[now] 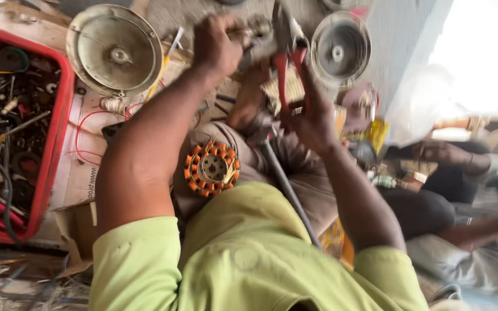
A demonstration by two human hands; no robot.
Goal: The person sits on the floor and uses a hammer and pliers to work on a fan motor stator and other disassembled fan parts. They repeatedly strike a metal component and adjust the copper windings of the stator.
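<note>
My left hand (217, 46) is closed around a small metal part (257, 29) at the top centre. My right hand (312, 118) grips red-handled pliers (288, 63) whose jaws point up toward that part. A round stator (211, 169) with orange copper windings rests on my lap, below both hands. A grey metal rod (286, 187) lies across my leg beside it. The view is blurred, so I cannot tell whether the pliers' jaws touch the part.
A red tray (53, 138) of tools and wires stands at the left. Two round metal fan covers (113, 49) (340, 49) lie on the floor ahead. Red wire (82, 138) trails over cardboard. Another person (468, 190) sits at the right.
</note>
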